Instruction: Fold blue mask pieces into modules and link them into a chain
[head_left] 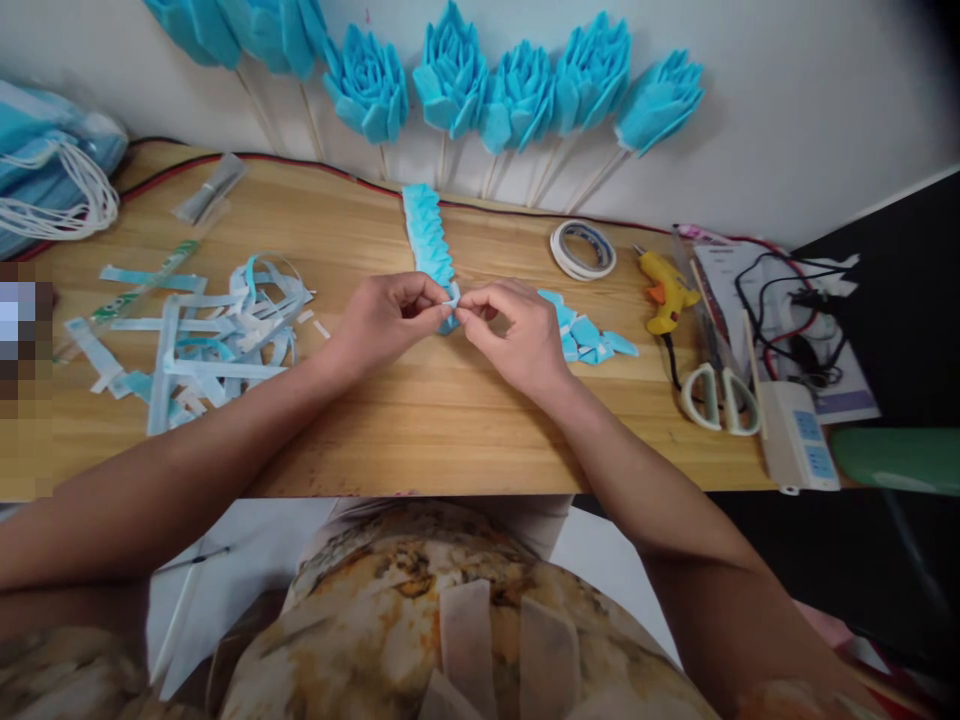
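Observation:
Over the middle of the table, my left hand [386, 315] and my right hand [517, 330] meet with fingertips pinched on one small light-blue petal piece [451, 300]. My fingers cover most of the piece. Just behind them lies a strip of overlapping blue petals [426, 230], reaching away toward the wall. Beside my right hand is a small pile of cut blue petals [589, 338], partly hidden by that hand. To the left of my left hand lies a heap of pale blue and white offcut strips [217, 325].
Several blue flowers [450, 75] on thin sticks lean at the wall. A tape roll [583, 250], a yellow glue gun [664, 290], scissors [720, 400] and a power strip [802, 440] lie on the right. A bag with white cord [60, 190] sits at the left.

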